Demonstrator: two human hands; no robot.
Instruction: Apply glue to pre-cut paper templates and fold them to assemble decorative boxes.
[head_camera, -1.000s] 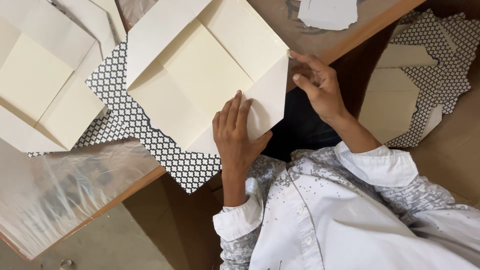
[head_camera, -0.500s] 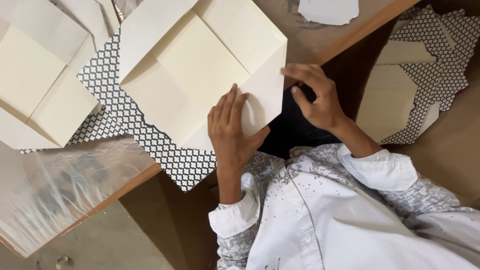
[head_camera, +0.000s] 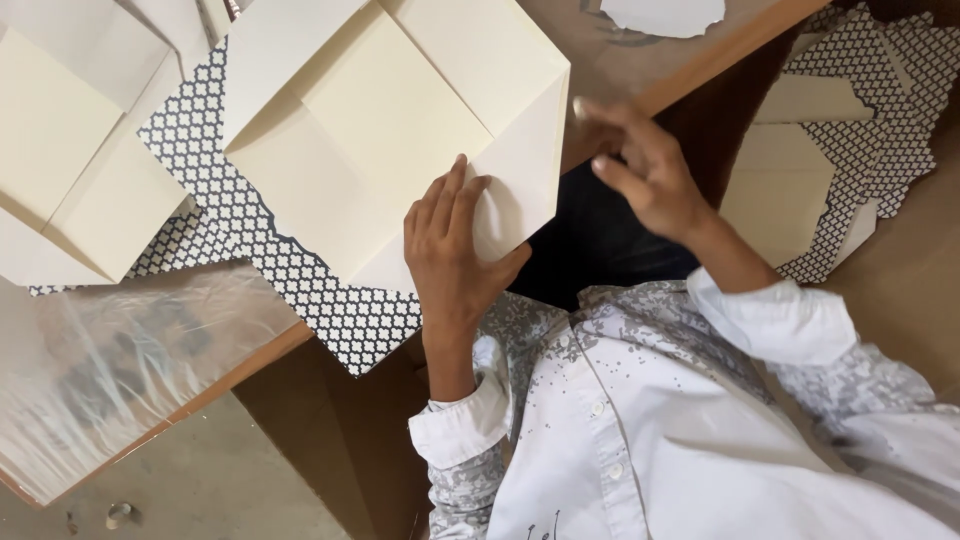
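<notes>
Envelope (head_camera: 400, 150): we press our left hand (head_camera: 455, 250) flat to pin its flap; right hand (head_camera: 645, 170) hovers loose, seemingly empty, blurred.

Soft, even daylight is seen across the cream folded sheet (head_camera: 400, 140), which is rendered bright but not blown out. A faint shadow is cast beneath the left hand (head_camera: 455, 250) onto the paper. Motion blur is shown on the right hand (head_camera: 645, 170), just off the table's edge (head_camera: 700, 75). Dull glare is carried by the clear plastic film (head_camera: 120, 360). The gap below the table is left dark.
</notes>
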